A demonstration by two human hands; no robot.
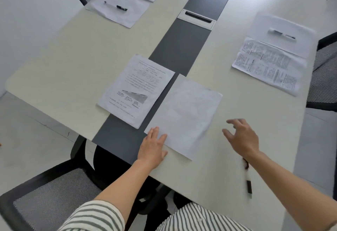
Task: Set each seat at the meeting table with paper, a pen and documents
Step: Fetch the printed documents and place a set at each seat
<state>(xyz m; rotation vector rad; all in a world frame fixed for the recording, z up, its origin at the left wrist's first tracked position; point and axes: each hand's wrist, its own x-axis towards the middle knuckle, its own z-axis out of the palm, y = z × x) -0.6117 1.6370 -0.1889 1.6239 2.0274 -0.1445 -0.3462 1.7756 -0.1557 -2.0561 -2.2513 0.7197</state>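
A blank white sheet (186, 114) lies at the near end of the meeting table (63, 70). My left hand (153, 148) rests flat on that sheet's near left corner, fingers straight. Left of it lies a printed document (136, 90) with text and a grey picture. My right hand (242, 138) hovers to the right of the blank sheet, fingers spread and loosely bent, holding nothing. A black-and-white pen (248, 179) lies on the table below my right wrist, partly hidden by the forearm.
Two other places hold a sheet, a pen and a printed document: far left (116, 10) and right (280, 34). A dark strip with a cable slot (197, 18) runs down the table's middle. Mesh chairs stand at the near left (49, 199) and the right edge (324, 72).
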